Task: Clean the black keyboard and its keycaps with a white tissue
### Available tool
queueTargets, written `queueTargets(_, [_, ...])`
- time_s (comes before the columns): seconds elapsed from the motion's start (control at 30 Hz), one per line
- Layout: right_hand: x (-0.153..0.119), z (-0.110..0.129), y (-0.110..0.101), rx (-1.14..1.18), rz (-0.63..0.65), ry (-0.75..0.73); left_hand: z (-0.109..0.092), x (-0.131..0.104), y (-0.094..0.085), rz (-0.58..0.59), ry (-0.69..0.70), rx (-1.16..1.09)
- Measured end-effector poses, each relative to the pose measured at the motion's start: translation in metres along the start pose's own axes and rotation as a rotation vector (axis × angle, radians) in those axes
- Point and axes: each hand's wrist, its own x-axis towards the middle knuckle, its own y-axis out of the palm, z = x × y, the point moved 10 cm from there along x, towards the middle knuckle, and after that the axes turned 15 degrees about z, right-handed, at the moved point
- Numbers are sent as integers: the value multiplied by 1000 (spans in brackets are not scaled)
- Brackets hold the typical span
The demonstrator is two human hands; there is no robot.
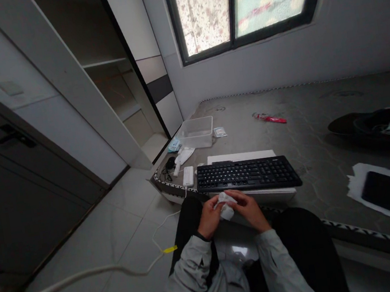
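Between my two hands is a crumpled white tissue or wipe (226, 204), held in front of the near edge of the mattress. My left hand (209, 217) grips its left side with bent fingers. From the other side, the fingers of my right hand (248, 208) are closed on it too. Just beyond my hands a black keyboard (247, 175) rests on a white box (273, 195), part of which shows behind and below it. Whether anything is wrapped inside the tissue cannot be seen.
A clear plastic bin (197, 133), a white power strip (188, 176) and a red packet (270, 118) lie on the mattress. To the right, a dark tablet-like object (383, 191) sits on white paper. A white cable (110, 269) crosses at left above the floor.
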Motion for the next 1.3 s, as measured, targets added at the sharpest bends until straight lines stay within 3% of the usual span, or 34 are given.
queueTargets(0.3, [-2, 3, 2, 28, -2, 21, -6, -6, -9, -101, -11, 30])
queueTargets(0.7, [0, -3, 8, 76, 22, 59, 6, -11, -26, -276, -66, 19])
queueTargets(0.93, [-1, -11, -2, 52, -70, 64, 1, -9, -18, -211, -25, 86])
queueTargets(1.3, [-2, -2, -4, 7, -72, -53, 15, -9, -13, -200, -58, -196])
